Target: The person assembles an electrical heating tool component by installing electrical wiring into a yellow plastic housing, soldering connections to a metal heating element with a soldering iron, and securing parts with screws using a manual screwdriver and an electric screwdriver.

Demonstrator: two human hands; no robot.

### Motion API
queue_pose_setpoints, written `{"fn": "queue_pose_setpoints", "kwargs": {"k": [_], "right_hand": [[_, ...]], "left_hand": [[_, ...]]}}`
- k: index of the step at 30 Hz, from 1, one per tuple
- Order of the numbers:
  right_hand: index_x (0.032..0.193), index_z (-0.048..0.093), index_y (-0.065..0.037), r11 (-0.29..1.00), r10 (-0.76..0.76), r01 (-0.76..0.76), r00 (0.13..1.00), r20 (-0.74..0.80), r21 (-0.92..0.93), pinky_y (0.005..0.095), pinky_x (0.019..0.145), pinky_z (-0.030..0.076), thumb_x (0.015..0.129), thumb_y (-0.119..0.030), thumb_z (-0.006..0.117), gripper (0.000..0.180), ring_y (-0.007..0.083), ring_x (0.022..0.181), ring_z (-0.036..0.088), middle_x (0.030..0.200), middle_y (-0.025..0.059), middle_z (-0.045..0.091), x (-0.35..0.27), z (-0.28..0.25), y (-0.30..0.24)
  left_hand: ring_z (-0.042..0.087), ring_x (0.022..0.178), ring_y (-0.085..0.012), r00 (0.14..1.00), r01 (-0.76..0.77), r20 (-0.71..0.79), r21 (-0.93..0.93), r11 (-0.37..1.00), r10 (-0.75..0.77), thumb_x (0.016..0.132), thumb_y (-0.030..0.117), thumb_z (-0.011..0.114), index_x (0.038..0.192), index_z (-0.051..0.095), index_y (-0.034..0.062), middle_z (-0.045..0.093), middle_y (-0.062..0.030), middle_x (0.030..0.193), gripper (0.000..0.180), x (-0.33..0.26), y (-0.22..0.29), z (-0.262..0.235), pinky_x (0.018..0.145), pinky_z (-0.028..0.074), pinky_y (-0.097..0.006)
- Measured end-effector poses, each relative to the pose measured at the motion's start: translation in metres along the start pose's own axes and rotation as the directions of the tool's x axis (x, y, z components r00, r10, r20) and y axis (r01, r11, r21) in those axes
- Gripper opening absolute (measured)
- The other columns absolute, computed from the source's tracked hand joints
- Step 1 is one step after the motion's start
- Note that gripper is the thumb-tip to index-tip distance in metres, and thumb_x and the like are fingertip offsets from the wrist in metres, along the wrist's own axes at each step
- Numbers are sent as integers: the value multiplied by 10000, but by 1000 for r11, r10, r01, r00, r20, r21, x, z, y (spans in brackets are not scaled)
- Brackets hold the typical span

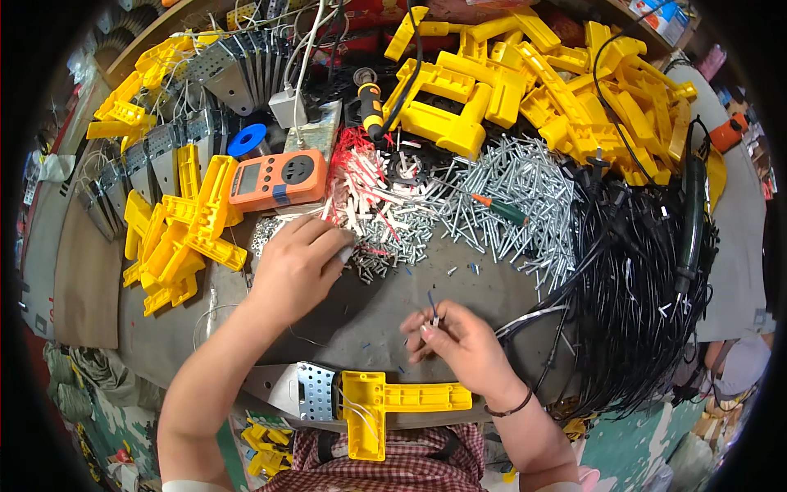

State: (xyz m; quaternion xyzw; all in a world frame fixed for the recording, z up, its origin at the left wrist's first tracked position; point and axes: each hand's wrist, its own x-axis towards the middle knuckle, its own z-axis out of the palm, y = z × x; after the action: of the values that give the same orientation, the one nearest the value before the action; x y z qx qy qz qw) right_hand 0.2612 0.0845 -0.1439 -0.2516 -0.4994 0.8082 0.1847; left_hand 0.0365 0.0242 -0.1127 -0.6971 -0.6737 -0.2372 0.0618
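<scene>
right hand (455, 338) pinches a thin dark piece (432, 302); yellow housing (384, 398) lies bodyward of it, long axis left-right; left hand (297, 261), farther from housing, at small screws (373, 264), grip unclear

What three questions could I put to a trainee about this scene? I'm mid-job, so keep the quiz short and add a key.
1. Which hand pinches a thin dark piece?

2. What lies across the pile of long screws?
A) a hammer
B) a screwdriver with a green handle
C) a pair of scissors

3. True or false: the orange meter is to the left of the black cables.

Key:
1. The right hand.
2. B.
3. True.
</scene>
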Motion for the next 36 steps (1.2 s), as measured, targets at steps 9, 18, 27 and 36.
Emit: {"fn": "queue_pose_setpoints", "kwargs": {"k": [9, 18, 27, 36], "right_hand": [[953, 629, -19, 921, -290, 249, 951, -102, -300, 180, 570, 389, 797, -141, 662, 201, 14, 632, 466, 694, -17, 568, 30, 11, -24], [869, 640, 6, 894, -366, 304, 919, -147, -328, 190, 657, 436, 805, -74, 650, 103, 39, 721, 542, 792, 5, 636, 17, 15, -42], [864, 624, -74, 516, -382, 246, 923, 36, -820, 267, 574, 489, 785, -61, 614, 81, 173, 633, 632, 696, 57, 639, -5, 45, -38], [799, 615, -118, 261, -159, 499, 867, 473, -827, 354, 584, 462, 736, -160, 617, 76, 234, 665, 597, 674, 52, 590, -23, 51, -15]], "left_hand": [[566, 685, -203, 932, 353, 125, -540, 765, -341, 730, 55, 640, 848, 608, 13, 579, -83, 746, 129, -16, 56, -5, 622, 448, -299], [357, 1232, -230, 911, 405, 303, -782, 474, -278, 712, 147, 690, 1273, 407, 31, 364, -140, 1318, 639, -36, 38, -12, 998, 319, -327], [600, 694, -182, 909, 352, -11, -519, 779, -418, 815, 30, 553, 968, 570, 21, 609, -111, 769, 154, -57, 59, -27, 628, 465, -305], [580, 736, -276, 882, 339, -129, -497, 799, -454, 703, -9, 612, 902, 570, 34, 576, -109, 801, 208, -85, 60, -5, 628, 469, -333]]}}
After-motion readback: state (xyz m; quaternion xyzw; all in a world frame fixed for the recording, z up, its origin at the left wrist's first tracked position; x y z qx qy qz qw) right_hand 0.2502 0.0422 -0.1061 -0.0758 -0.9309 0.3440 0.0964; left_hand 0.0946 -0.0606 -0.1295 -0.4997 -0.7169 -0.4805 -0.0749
